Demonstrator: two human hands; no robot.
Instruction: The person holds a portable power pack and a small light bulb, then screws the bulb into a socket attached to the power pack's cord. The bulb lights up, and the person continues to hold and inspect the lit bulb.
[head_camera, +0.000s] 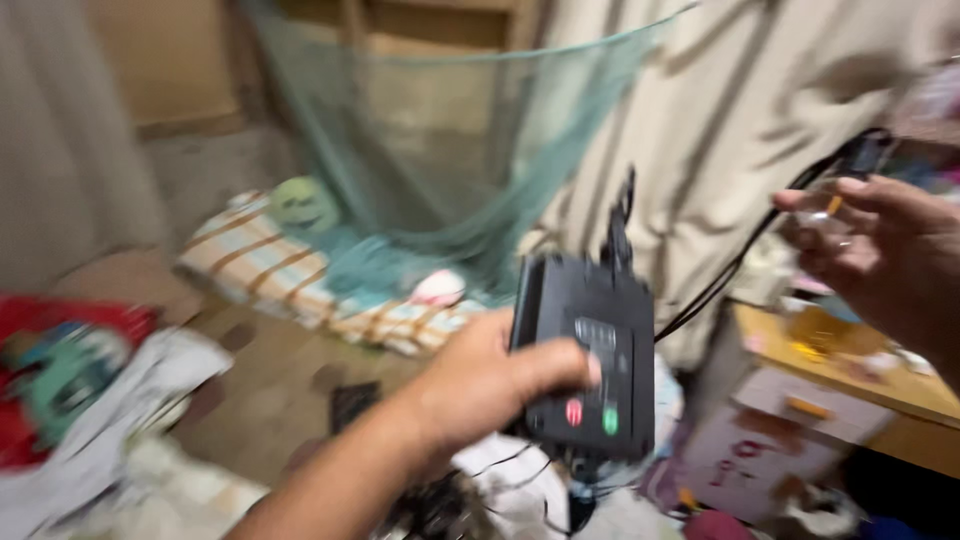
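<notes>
My left hand is clamped around a flat black plastic box with a red button, a green button and a small grid of keys on its face; my thumb lies across the front and my fingers wrap behind its left edge. I hold the box upright in the air, in the middle of the view, above a heap of white cloth and tangled wires. A black cable runs from the top of the box up and to the right, toward my right hand. That hand is raised at the right edge, fingers curled, pinching a small blurred thing with an orange tip; I cannot tell what it is. Behind hang a green mosquito net and a beige curtain, with a striped mattress on the floor and a yellow wooden table below my right hand.
</notes>
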